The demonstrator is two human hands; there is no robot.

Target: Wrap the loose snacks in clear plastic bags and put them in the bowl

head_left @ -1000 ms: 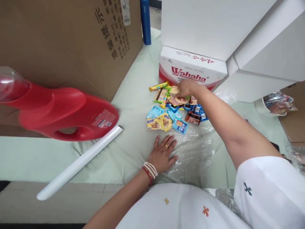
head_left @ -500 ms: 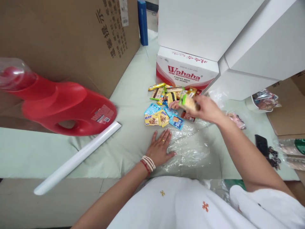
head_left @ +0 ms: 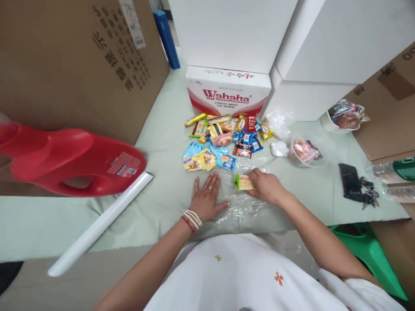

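Note:
My right hand (head_left: 267,185) grips a packet of crackers (head_left: 244,182) with a green end, low over a clear plastic bag (head_left: 241,211) spread on the cloth-covered table. Flat on the table, fingers spread, my left hand (head_left: 207,198) lies at the left edge of that bag. Just beyond the hands is a pile of wrapped snacks: yellow cookie packets (head_left: 196,163), a light-blue packet (head_left: 227,162), a brown packet (head_left: 242,150) and a dark red one (head_left: 250,124) among several others.
A Wahaba-style white-and-red carton (head_left: 228,97) stands behind the snacks. At left are a red jug (head_left: 74,160), a white tube (head_left: 100,224) and a cardboard box (head_left: 81,65). Rightward sit a clear bowl (head_left: 304,151), a white bin (head_left: 343,123), a black phone-like object (head_left: 350,182) and keys (head_left: 369,192).
My right hand has come back from above the snack pile, bringing the cracker packet down over the plastic bag. My left hand still rests flat. The camera view has shifted.

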